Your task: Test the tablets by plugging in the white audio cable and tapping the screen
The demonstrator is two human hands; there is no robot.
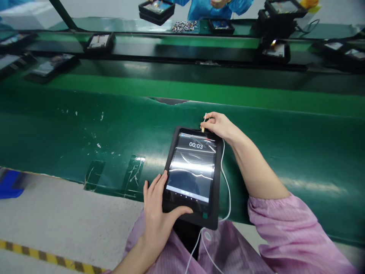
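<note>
A tablet (194, 167) in a black foam-like tray (215, 213) lies at the front edge of the green bench. Its lit screen reads 00:03 under a wrinkled clear film. My left hand (156, 205) holds the lower left corner, thumb across the front and fingers along the side. At the top edge, my right hand (218, 123) pinches a white cable (228, 186) near its yellowish plug (203, 129). Whether the plug is inside the tablet, I cannot tell. The cable runs down the right side and hangs over my lap.
Beyond the green bench (85, 125) runs a conveyor belt (137, 83). Several black trays with devices, one a tray (99, 42), lie farther back. A co-worker in a blue sleeve (196, 11) is across the line. Yellow-black tape (42, 255) marks the floor.
</note>
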